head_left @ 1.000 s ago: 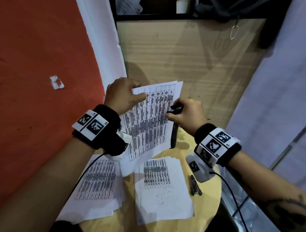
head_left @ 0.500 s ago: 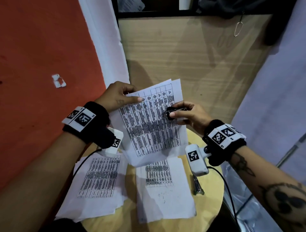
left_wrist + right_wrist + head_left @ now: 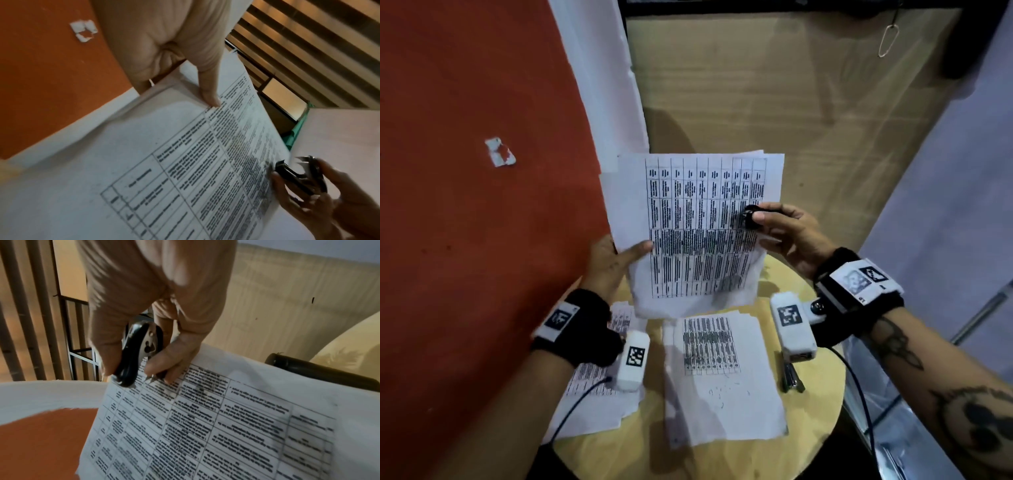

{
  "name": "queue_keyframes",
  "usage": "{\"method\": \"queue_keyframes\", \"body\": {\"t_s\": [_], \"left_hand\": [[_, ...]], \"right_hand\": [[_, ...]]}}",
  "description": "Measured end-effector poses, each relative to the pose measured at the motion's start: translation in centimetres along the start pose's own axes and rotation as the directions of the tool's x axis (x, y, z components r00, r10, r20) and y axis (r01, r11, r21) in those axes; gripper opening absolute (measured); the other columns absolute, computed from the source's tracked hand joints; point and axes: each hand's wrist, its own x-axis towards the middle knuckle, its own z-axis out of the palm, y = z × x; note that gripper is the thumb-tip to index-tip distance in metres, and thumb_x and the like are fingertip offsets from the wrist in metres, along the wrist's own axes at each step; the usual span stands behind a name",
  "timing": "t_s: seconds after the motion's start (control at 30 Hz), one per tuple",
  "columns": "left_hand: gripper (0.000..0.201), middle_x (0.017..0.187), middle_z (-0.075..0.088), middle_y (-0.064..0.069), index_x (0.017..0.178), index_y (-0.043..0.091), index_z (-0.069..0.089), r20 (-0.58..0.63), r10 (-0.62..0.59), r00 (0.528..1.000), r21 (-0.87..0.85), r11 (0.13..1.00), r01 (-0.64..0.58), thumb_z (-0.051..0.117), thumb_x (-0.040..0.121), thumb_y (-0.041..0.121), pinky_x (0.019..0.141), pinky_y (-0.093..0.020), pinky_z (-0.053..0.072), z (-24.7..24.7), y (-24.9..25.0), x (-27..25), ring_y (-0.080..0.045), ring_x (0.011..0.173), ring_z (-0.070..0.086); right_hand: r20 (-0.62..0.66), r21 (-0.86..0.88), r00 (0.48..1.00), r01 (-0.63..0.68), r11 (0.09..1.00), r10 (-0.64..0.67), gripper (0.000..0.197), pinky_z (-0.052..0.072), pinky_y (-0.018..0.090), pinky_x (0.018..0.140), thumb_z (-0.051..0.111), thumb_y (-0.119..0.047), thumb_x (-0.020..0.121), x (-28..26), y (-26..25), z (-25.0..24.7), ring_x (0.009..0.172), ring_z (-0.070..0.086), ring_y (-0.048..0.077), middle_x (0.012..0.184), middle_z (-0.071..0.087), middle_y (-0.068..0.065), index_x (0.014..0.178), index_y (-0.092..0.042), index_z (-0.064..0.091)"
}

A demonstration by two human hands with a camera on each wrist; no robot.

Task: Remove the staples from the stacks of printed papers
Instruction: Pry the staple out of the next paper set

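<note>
The right hand (image 3: 787, 236) pinches a black staple remover (image 3: 135, 356) between thumb and fingers, its metal claws at the right edge of the raised printed papers (image 3: 698, 226). The left hand (image 3: 613, 263) grips the papers' left edge (thumb on front, fingers behind). Below, two more stacks (image 3: 722, 377) lie on the round table (image 3: 822, 404), near a stapler (image 3: 792, 377).

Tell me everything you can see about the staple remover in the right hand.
The staple remover is a small claw type: glossy black grips over shiny metal jaws with pointed tips. The right hand pinches it between thumb and fingers, tips aimed at the right edge of the held-up printed sheets, which the left hand holds on the opposite side. The tips lie at the paper; no staple is visible.
</note>
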Motion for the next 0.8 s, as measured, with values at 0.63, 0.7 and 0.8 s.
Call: {"method": "queue_keyframes", "body": {"t_s": [0.63,0.7,0.8], "left_hand": [[0.049,0.139,0.043,-0.024,0.135,-0.008,0.04,-0.378,-0.537,0.754,0.684,0.388,0.618,0.057,0.093,0.009,0.105,-0.046,0.034,-18.8,-18.8,0.7,-0.043,0.125,0.043],[0.047,0.137,0.046,-0.027,0.134,-0.007,0.043,-0.431,-0.538,0.724,0.682,0.331,0.652,0.056,0.094,0.013,0.102,-0.044,0.037,-19.1,-19.7,0.9,-0.042,0.123,0.046],[0.049,0.138,0.044,-0.027,0.136,-0.005,0.042,-0.503,-0.491,0.711,0.684,0.276,0.675,0.057,0.093,0.014,0.102,-0.039,0.037,-18.9,-20.8,0.5,-0.039,0.127,0.044]], "right_hand": [[-0.336,-0.556,0.709,-0.681,0.476,0.62,0.039,0.046,0.034,0.069,0.058,-0.035,0.089,-0.9,26.4,-4.3,0.069,0.052,0.024,0.08,0.055,0.014,0.103,0.002,0.061],[-0.344,-0.735,0.714,-0.609,0.298,0.61,0.05,0.039,0.033,0.073,0.055,-0.035,0.091,-1.3,27.9,-3.7,0.094,0.058,0.031,0.105,0.059,0.019,0.12,0.003,0.046],[-0.289,-0.876,0.743,-0.459,0.146,0.604,0.048,0.042,0.034,0.084,0.053,-0.029,0.092,-2.0,29.1,-3.0,0.116,0.051,0.035,0.128,0.051,0.023,0.125,0.005,0.04]]}}
